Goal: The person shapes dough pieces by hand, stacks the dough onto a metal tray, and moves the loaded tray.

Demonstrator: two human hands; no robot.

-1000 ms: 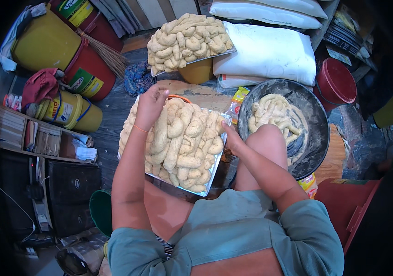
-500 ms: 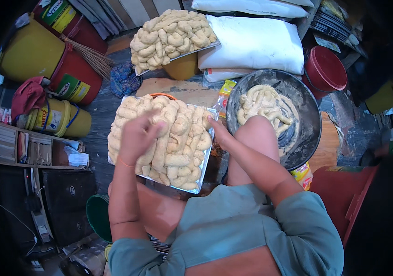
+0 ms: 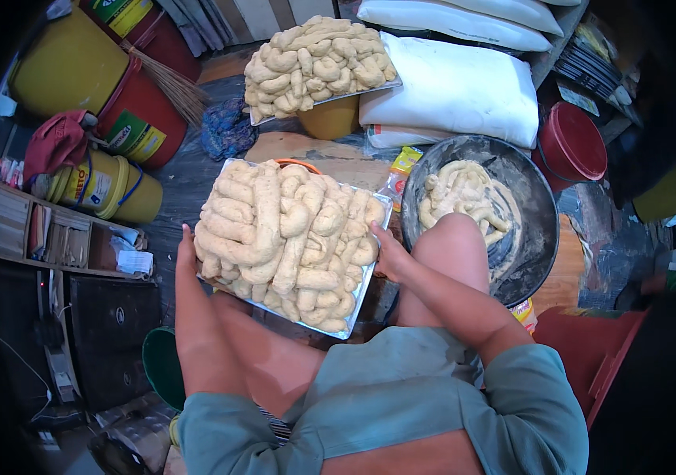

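Observation:
A metal tray (image 3: 366, 286) heaped with knotted, twisted dough pieces (image 3: 286, 229) is in front of me, turned a little askew. My left hand (image 3: 187, 252) is at its left edge, the fingers partly hidden behind the dough and tray. At the right edge, my right hand (image 3: 390, 253) grips the rim with the thumb on top. Just right of it, a wide black basin (image 3: 539, 265) holds a tangle of floury dough strands (image 3: 460, 194). My raised right knee overlaps the basin's near-left side.
A second dough-laden tray (image 3: 393, 84) rests on a yellow bucket (image 3: 330, 119) at the back. White sacks (image 3: 452, 87) are stacked beside it. Red bucket (image 3: 144, 111), broom (image 3: 168, 83) and shelf (image 3: 61, 229) line the left; another red bucket (image 3: 575, 142) stands beyond the basin.
My left hand has moved from above the dough down to the tray's left edge. A long dough piece now lies bent across the upper left of the heap. The tray is slightly turned.

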